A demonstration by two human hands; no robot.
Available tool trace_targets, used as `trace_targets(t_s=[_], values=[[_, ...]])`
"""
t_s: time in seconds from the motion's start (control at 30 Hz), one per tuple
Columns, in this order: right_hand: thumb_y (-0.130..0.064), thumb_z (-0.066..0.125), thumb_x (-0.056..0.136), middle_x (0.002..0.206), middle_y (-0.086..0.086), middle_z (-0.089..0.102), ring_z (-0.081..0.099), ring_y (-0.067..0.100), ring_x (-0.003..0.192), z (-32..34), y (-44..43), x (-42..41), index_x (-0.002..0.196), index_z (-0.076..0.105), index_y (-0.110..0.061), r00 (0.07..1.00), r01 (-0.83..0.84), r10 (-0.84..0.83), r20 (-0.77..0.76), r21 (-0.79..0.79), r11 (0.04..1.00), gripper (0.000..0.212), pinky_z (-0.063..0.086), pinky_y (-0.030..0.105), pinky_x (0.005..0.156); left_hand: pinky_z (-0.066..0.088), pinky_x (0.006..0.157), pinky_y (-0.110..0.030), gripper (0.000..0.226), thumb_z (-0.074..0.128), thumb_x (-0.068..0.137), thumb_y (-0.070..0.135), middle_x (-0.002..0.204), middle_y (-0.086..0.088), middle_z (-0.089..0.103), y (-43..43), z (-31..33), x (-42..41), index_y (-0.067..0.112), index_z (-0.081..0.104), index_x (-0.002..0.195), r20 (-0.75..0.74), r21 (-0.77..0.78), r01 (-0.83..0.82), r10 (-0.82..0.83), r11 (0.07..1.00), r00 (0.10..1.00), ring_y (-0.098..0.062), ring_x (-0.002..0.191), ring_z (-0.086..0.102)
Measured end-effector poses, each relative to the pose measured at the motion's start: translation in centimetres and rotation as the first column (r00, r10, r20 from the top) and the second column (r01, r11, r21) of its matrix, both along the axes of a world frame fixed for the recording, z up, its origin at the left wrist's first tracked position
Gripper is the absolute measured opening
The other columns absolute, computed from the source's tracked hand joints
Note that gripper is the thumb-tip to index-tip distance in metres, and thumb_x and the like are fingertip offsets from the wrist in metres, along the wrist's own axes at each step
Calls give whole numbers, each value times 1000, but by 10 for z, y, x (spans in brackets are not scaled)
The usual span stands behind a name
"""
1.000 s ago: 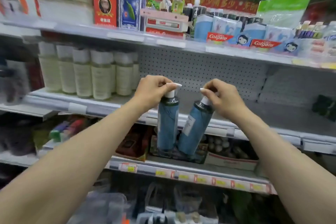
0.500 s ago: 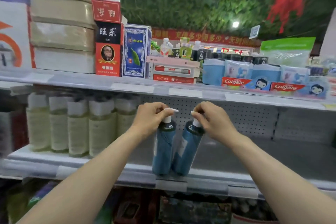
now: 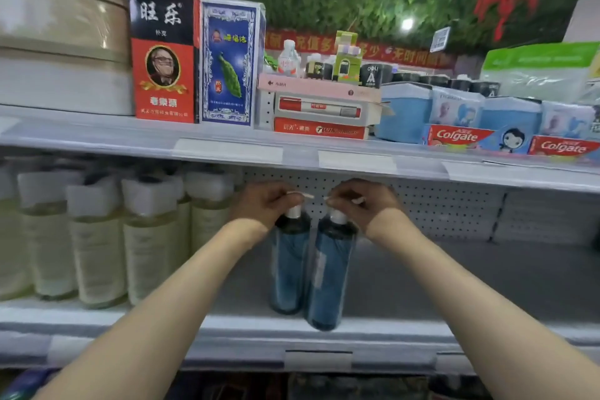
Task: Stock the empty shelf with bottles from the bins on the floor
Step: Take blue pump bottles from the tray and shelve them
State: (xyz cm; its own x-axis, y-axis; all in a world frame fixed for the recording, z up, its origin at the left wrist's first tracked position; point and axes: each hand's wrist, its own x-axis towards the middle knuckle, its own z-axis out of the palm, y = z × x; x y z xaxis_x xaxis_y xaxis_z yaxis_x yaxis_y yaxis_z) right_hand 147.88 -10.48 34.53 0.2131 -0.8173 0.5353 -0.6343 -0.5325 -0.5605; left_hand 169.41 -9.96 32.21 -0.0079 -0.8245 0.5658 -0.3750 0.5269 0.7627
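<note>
Two tall blue pump bottles with white pump tops stand side by side over the grey shelf [image 3: 454, 286]. My left hand [image 3: 263, 204] grips the pump top of the left blue bottle [image 3: 289, 266]. My right hand [image 3: 363, 201] grips the pump top of the right blue bottle [image 3: 329, 276]. The left bottle's base is at the shelf surface; the right bottle's base hangs over the shelf's front lip, slightly tilted. Whether either base rests on the shelf I cannot tell. The bins on the floor are out of view.
Several pale yellow bottles [image 3: 97, 253] with white caps fill the shelf's left part. The shelf above [image 3: 292, 153] carries boxes, Colgate cartons [image 3: 461, 136] and packets close over my hands. A perforated back panel [image 3: 438, 204] closes the rear. Bare shelf extends to the right.
Both hands have carried the two blue bottles upward and forward, from in front of the lower shelf into the shelf opening. The view has tilted up.
</note>
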Motion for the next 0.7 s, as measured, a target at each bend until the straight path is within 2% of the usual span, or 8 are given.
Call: trace_targets(t_s=[0.07, 0.13, 0.2, 0.27, 0.37, 0.47, 0.6, 0.7], values=[[-22, 78, 85, 92, -9, 77, 69, 7, 86, -10, -4, 3, 92, 77, -24, 977, -95, 85, 196, 45, 994, 7, 51, 16, 78, 47, 75, -10, 10, 72, 88, 17, 91, 6, 73, -3, -3, 3, 22, 73, 96, -22, -3, 51, -51, 999, 998, 10, 76, 64], [-12, 75, 87, 86, -13, 76, 68, 4, 80, -24, -5, 5, 91, 75, -29, 916, -186, 169, 364, 12, 982, 17, 52, 20, 77, 46, 79, -8, 11, 70, 90, 20, 96, 6, 73, -6, -7, 4, 23, 72, 100, -36, 13, 76, -76, 997, 996, 9, 80, 64], [-4, 71, 89, 90, -11, 76, 69, 4, 83, -38, -2, 3, 102, 73, -26, 832, -282, 255, 493, -22, 959, 25, 52, 19, 78, 45, 79, -5, 12, 67, 92, 23, 97, 15, 72, -9, -12, 3, 28, 70, 102, -45, 13, 85, -85, 996, 995, 11, 85, 64], [-13, 75, 86, 104, -5, 75, 69, 8, 97, -52, 3, -2, 120, 67, -27, 780, -328, 281, 559, -16, 944, 37, 53, 19, 83, 43, 76, 0, 19, 67, 93, 25, 100, 25, 69, -9, -22, -1, 31, 69, 111, -69, 34, 111, -109, 993, 992, 17, 87, 61], [-36, 85, 69, 126, -1, 69, 63, 13, 119, -79, 11, -12, 136, 55, -31, 824, -270, 207, 528, 44, 962, 74, 53, 27, 95, 47, 95, -12, 47, 71, 89, 23, 130, 6, 63, -9, -38, -3, 23, 58, 134, -197, 70, 202, -185, 977, 963, -4, 117, 60], [-45, 89, 62, 120, -19, 68, 61, -2, 115, -111, 16, -12, 129, 57, -35, 893, -164, 96, 440, 121, 979, 75, 51, 21, 91, 44, 109, -35, 64, 76, 74, 33, 136, 4, 60, -8, -56, -4, 36, 52, 133, -231, 37, 240, -225, 970, 947, -13, 127, 55], [-66, 88, 51, 110, -30, 67, 62, -6, 104, -133, 20, -7, 114, 56, -46, 925, -122, 45, 377, 183, 975, 74, 51, 11, 79, 49, 96, -24, 71, 81, 65, 61, 134, 16, 61, -4, -78, -6, 52, 52, 129, -239, 137, 219, -183, 966, 954, -4, 123, 56], [-65, 89, 51, 108, -31, 67, 64, -7, 100, -136, 20, -5, 111, 56, -46, 921, -130, 47, 387, 190, 973, 71, 53, 11, 76, 52, 88, -22, 66, 81, 57, 70, 123, 21, 66, -4, -91, -4, 55, 58, 117, -269, 220, 255, -192, 942, 944, 0, 114, 61]])
